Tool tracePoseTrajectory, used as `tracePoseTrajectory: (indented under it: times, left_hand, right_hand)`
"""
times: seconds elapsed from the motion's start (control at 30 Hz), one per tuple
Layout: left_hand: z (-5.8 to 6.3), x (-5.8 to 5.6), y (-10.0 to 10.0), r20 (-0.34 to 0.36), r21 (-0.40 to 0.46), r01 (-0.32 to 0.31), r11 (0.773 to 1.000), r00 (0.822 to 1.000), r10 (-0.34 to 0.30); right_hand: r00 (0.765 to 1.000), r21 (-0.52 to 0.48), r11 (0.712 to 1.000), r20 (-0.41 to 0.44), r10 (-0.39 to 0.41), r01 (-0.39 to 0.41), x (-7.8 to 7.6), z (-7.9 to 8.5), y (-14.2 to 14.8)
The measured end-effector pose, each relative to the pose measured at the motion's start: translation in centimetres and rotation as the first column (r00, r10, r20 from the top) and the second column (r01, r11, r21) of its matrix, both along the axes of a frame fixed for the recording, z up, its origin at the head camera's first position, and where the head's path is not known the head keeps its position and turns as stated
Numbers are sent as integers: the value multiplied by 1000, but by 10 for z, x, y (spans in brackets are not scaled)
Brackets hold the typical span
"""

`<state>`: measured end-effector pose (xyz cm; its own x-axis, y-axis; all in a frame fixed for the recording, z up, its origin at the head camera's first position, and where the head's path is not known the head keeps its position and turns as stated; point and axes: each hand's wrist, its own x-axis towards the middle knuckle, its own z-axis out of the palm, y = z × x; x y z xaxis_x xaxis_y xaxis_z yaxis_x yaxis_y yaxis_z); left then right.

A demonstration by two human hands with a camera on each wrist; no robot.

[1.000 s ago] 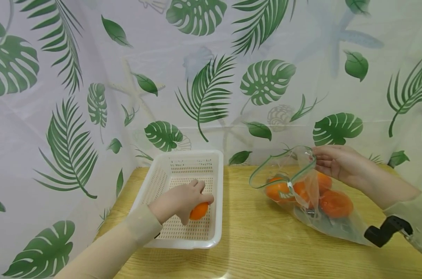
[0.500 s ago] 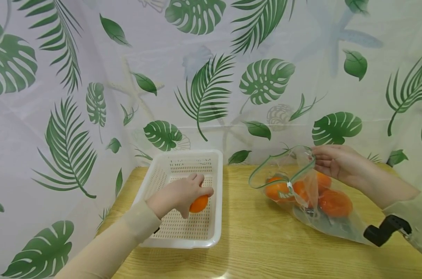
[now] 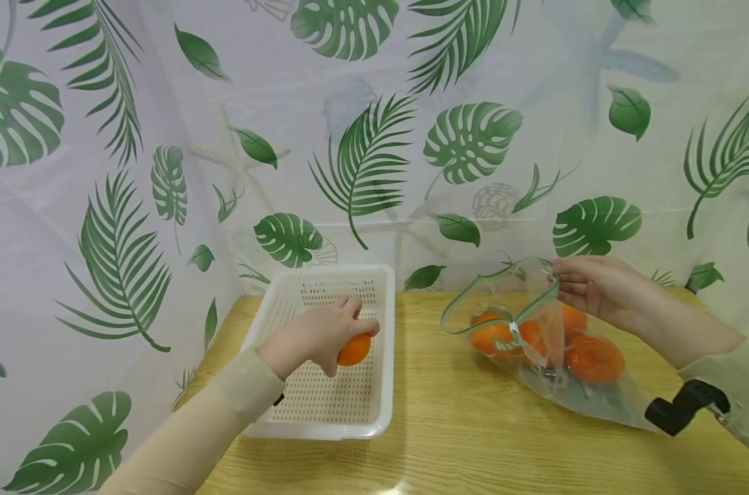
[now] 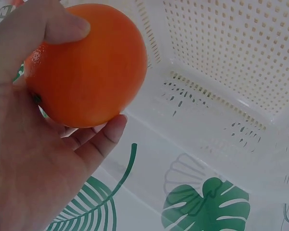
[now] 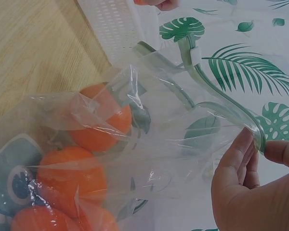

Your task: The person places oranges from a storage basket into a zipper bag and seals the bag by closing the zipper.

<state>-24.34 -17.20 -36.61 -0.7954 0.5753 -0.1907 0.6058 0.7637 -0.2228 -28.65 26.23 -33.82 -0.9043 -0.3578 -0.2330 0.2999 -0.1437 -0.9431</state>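
Note:
An orange [image 4: 94, 72] is gripped between the thumb and fingers of my left hand [image 3: 327, 333], over the white plastic basket [image 3: 383, 385]. In the left wrist view the thumb lies across the fruit's top and the fingertips curl under it. On the right, my right hand [image 3: 603, 285] pinches the green-edged rim of a clear zip bag [image 5: 159, 144], whose mouth gapes toward the basket. Several oranges [image 5: 72, 178] lie inside this bag on the table. A white slider [image 5: 196, 55] sits on the zip edge.
The wood-grain table [image 3: 448, 426] stretches between basket and bag. Behind it hangs a white curtain [image 3: 374, 227] printed with green leaves. A black strap device [image 3: 690, 405] sits at the right wrist.
My left hand has moved up and slightly away from me with the orange, higher over the basket. The right hand and the bag have stayed nearly still.

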Motion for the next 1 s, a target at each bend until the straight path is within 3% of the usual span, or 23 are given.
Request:
tracePoseTrajectory:
  times: [0.33, 1.0]
  left_hand:
    - [9, -2, 7, -10, 89, 31, 996, 999, -31]
    - [24, -11, 25, -94, 123, 123, 985, 989, -112]
  right_hand:
    - [1000, 6, 1000, -6, 0, 0, 1, 2, 0]
    - [1000, 19, 1000, 4, 4, -4, 3, 3, -1]
